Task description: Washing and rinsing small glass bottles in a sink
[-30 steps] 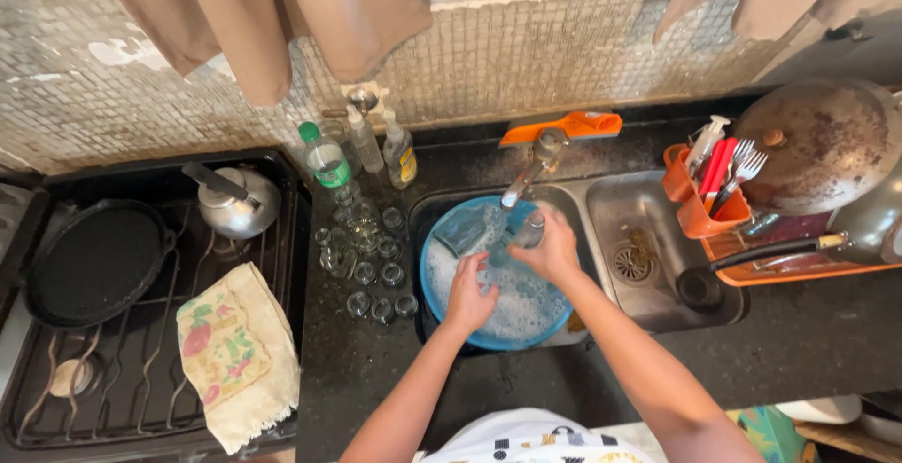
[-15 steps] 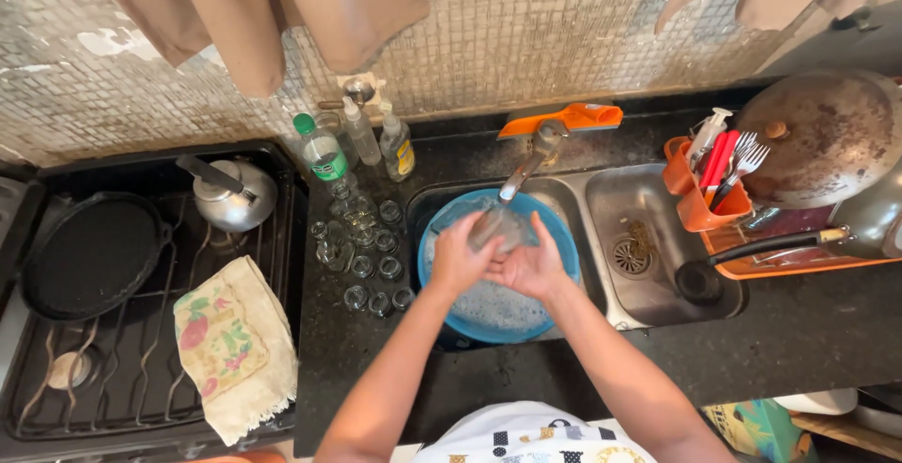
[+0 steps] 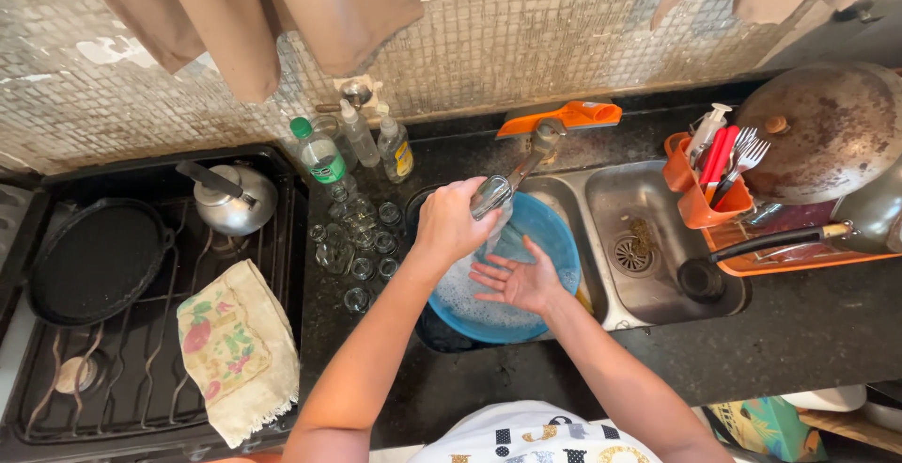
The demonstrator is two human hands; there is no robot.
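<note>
One head-worn view looks steeply down, close over the sink; stove leftward.

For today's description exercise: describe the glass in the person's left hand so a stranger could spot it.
Find the blue basin in the sink. Above its left rim, the left hand grips a clear glass by the faucet. Unlike the glasses on the counter, it is lifted.

Mosaic tile wall, black counter, beige curtains w/ daylight.
</note>
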